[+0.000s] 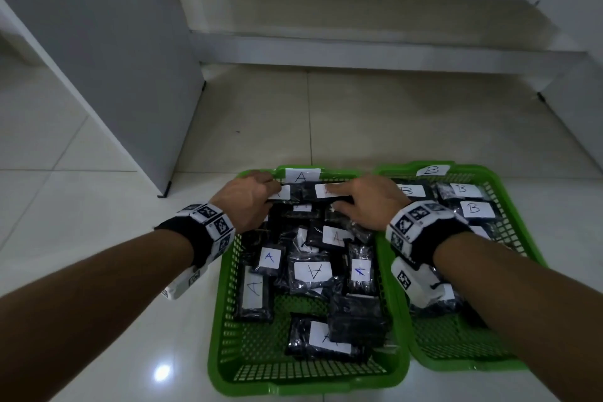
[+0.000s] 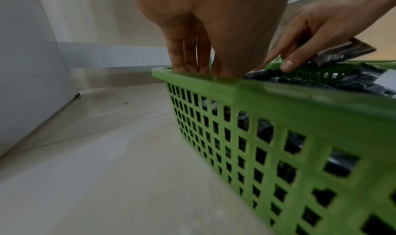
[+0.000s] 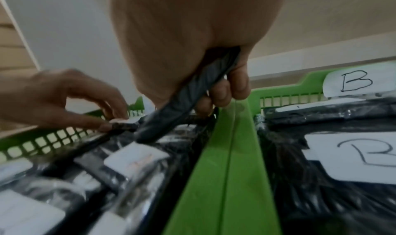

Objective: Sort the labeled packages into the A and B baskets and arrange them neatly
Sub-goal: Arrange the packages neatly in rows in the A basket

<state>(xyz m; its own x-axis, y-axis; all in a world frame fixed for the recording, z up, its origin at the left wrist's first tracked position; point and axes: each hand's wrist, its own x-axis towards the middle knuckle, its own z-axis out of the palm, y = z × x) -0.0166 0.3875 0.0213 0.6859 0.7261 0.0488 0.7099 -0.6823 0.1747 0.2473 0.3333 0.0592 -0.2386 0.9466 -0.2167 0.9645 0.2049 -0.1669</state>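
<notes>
The green A basket [image 1: 218, 320] holds several black packages with white A labels, lying untidily. Beside it on the right, the B basket [image 1: 535, 254] holds B-labelled packages [image 1: 473, 208]. Both hands work at the far end of the A basket. My left hand [image 1: 251, 199] reaches into the far left corner and pinches the edge of an A package [image 3: 120, 126] between thumb and forefinger. My right hand [image 1: 365, 202] grips a black package [image 3: 193, 94] between palm and curled fingers, tilted above the others near the far right corner; it also shows as the held package [image 2: 345, 52].
The baskets stand side by side on a pale tiled floor [image 1: 98, 352], their rims [image 3: 229, 154] touching. A grey cabinet panel [image 1: 114, 59] rises at the left, and low white steps [image 1: 359, 49] lie beyond. Paper tags A [image 1: 301, 175] and B [image 1: 432, 170] mark the far rims.
</notes>
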